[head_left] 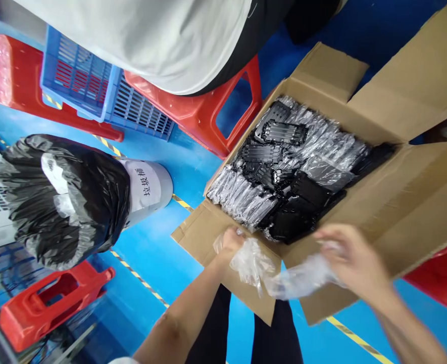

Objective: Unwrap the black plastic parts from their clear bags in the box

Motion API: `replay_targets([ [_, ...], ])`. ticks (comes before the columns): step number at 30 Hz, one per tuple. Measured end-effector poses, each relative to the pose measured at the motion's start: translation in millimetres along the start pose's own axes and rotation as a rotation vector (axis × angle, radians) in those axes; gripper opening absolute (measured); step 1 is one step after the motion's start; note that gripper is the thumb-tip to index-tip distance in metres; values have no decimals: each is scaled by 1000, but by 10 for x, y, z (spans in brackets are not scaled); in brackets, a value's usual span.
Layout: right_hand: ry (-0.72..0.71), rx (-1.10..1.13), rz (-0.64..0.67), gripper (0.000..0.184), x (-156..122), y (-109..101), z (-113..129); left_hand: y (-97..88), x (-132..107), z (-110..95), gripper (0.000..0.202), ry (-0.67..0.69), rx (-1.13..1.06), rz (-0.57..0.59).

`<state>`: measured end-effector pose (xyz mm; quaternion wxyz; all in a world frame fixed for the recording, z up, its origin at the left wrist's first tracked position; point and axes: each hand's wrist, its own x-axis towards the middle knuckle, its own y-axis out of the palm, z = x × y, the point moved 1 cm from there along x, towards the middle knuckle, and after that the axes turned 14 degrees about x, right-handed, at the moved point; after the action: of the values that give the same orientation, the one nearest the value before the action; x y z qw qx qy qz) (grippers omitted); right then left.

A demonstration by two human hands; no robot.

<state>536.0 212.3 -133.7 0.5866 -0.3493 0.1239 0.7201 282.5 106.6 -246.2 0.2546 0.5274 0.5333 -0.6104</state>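
Note:
My left hand (pixel 234 239) is closed on crumpled clear plastic bags (pixel 252 263), over the front flap of a cardboard box (pixel 359 222). At the box's near right side, my right hand (pixel 350 255), blurred by motion, is closed on another clear plastic bag (pixel 302 278). The two bunches of plastic meet or overlap between my hands. Inside the open box lie black plastic parts (pixel 284 132), some bare and loose in the middle. Rows of parts in clear wrapping (pixel 242 197) stand along its sides.
To the left stands a white bin (pixel 151 187) lined with a black bag (pixel 102 192), with pale scraps inside. Red stools (pixel 204 114) and blue crates (pixel 140 108) are beyond. A seated person in a white shirt (pixel 151 35) is close behind the box.

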Motion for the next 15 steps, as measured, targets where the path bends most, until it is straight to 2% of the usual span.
replay_targets([
  [1,158,-24,124,43,130,298,-147,-44,13,1,22,11,92,-2],
  [2,309,-71,194,43,256,605,-311,-79,30,4,21,18,183,0],
  [4,392,-108,216,17,478,1189,-631,-127,74,20,20,32,339,-1],
  [5,417,-110,232,12,559,1442,-775,-142,99,30,21,39,401,-3],
  [7,460,-124,237,22,641,1810,-986,-162,150,52,22,47,502,-4],
  [8,473,-130,226,25,641,1910,-1043,-168,172,61,23,49,541,-2],
  [9,477,-133,203,27,613,1950,-1064,-172,190,70,24,48,575,2],
  [11,448,-124,133,28,488,1860,-1010,-174,209,80,25,48,625,16],
  [15,319,-65,-1,35,149,1251,-669,-133,198,39,26,56,675,44],
])
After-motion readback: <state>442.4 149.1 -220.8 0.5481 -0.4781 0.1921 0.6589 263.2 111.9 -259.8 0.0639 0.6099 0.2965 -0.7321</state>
